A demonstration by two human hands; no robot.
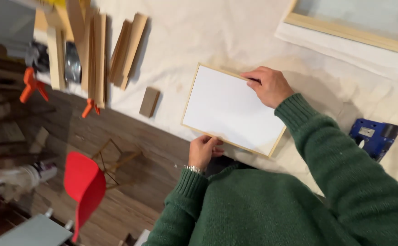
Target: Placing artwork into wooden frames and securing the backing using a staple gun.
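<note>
Head view: white panel in thin wooden frame (233, 110) lay flat on cloth-covered bench (217, 36), near its front edge. Left hand (202, 150) pinched frame's near edge, grip closed on it. Right hand (268, 85) pressed far corner, fingers curled over edge. Small wood block (149, 101) lay apart toward bench's left edge; blue tool (374, 136) at right.

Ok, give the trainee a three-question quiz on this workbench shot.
1. True or false: both hands grip the white panel with its thin wooden frame.
2. Which hand holds the panel's far edge? A) left B) right
3. Fill in: the blue tool lies on the cream ____ beside the green sleeve.

Key: 1. True: the left hand pinches the near edge too. 2. B. 3. cloth.
</note>
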